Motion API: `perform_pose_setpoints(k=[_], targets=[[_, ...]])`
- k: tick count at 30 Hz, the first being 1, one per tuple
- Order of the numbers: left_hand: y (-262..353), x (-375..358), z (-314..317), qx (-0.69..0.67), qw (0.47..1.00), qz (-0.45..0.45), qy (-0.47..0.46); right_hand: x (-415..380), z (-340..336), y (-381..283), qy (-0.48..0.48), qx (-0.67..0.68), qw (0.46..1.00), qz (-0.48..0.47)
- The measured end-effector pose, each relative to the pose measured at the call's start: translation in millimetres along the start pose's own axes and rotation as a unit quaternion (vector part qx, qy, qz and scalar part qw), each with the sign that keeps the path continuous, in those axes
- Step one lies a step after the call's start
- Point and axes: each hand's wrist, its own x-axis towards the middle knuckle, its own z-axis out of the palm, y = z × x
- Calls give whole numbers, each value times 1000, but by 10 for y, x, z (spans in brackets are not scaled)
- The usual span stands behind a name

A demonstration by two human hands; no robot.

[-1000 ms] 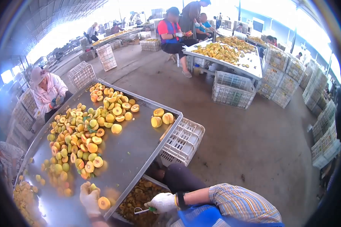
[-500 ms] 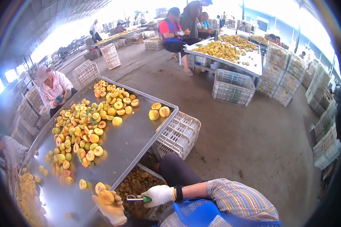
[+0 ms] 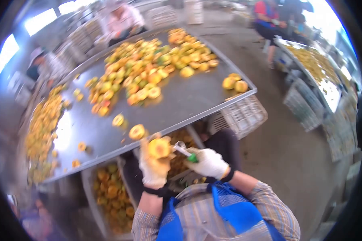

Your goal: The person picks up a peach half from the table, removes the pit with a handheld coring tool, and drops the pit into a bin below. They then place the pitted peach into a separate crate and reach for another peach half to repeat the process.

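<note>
One fruit half [image 3: 159,148] nearer one tool [image 3: 185,152], left hand [image 3: 154,170] holding

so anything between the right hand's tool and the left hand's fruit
No other object shows between the tool and the fruit half; the left hand may curl round its near edge, too blurred to tell.

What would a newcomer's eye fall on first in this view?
Probably the heap of yellow-orange fruit, spread across the metal table ahead. Next, by the table's near edge, the gloved left hand holding a cut piece, with the gloved right hand beside it gripping a green-handled tool. The bright blue vest stands out at the bottom.
</note>
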Motion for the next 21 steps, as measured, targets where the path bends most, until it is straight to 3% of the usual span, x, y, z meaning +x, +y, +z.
perform_pose_setpoints(k=[10,21], targets=[[-156,-110,9,-8,1000,-13,1,37,9,-113,-50,-117,988,-83],[-225,-232,125,-16,999,-14,41,110,381,145,-64,-91,991,-70]])
